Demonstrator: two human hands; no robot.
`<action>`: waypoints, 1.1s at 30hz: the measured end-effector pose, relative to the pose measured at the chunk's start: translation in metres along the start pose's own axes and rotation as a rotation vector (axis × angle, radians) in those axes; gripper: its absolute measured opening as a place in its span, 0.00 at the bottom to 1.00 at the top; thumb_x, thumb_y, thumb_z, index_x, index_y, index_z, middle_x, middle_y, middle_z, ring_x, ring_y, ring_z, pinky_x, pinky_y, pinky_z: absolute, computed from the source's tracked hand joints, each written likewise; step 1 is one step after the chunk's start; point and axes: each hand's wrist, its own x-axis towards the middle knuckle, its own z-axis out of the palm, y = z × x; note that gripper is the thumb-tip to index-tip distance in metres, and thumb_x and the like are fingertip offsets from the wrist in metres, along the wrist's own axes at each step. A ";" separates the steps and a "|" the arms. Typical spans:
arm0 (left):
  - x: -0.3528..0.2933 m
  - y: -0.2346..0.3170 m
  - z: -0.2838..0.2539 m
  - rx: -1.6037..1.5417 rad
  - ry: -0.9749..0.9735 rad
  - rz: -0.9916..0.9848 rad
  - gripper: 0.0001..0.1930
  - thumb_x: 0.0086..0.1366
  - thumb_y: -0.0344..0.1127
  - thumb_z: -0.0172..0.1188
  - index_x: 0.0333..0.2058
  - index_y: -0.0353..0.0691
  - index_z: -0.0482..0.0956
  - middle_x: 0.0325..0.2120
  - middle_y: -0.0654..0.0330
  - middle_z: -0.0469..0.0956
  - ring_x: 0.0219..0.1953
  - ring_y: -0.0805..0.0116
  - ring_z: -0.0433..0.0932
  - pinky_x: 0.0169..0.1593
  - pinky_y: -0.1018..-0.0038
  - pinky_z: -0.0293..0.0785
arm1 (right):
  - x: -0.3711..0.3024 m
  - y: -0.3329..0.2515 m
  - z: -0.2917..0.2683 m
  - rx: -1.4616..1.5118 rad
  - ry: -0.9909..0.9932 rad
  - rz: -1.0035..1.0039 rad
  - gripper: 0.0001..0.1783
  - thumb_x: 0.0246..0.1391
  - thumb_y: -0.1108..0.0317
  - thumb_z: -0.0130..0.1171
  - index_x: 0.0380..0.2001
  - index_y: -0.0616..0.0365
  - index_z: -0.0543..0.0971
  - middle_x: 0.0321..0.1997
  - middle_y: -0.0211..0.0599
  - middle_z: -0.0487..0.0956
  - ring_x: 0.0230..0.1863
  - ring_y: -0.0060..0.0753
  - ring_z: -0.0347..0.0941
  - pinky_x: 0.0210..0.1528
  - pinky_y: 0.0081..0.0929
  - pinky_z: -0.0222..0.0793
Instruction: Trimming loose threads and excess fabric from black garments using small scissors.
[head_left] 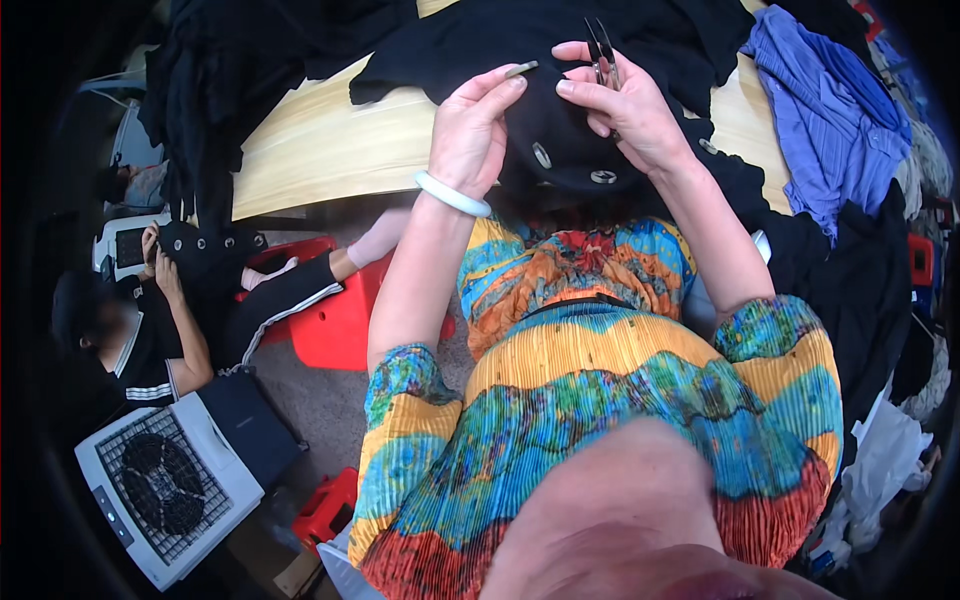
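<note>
Left hand (468, 135) pinched a small metal piece (521, 69); right hand (622, 100) held snips (603, 50). Two buttons (542, 155) sat below the grips on the black garment (560, 140); work looked midway.

This looks like a small garment workshop. Beyond the right hand (625, 105), which pinches thread snips (602, 55), dark garments (560, 40) lie heaped across a pale wooden worktable (330, 150). Further to that hand's right, a blue shirt (830, 110) tops more piled clothing. Well down to the left of the grip, another person (130, 330) sits low handling black cloth, near red plastic stools (335, 325) and a floor fan (165, 485).
</note>
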 end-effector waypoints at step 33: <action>0.000 0.063 0.010 0.122 -0.317 0.027 0.23 0.51 0.23 0.52 0.48 0.28 0.61 0.37 0.58 0.72 0.38 0.74 0.71 0.46 0.80 0.65 | 0.028 -0.097 -0.008 0.149 0.374 -0.195 0.11 0.44 0.74 0.55 0.34 0.57 0.70 0.16 0.19 0.64 0.10 0.10 0.54 0.12 0.10 0.52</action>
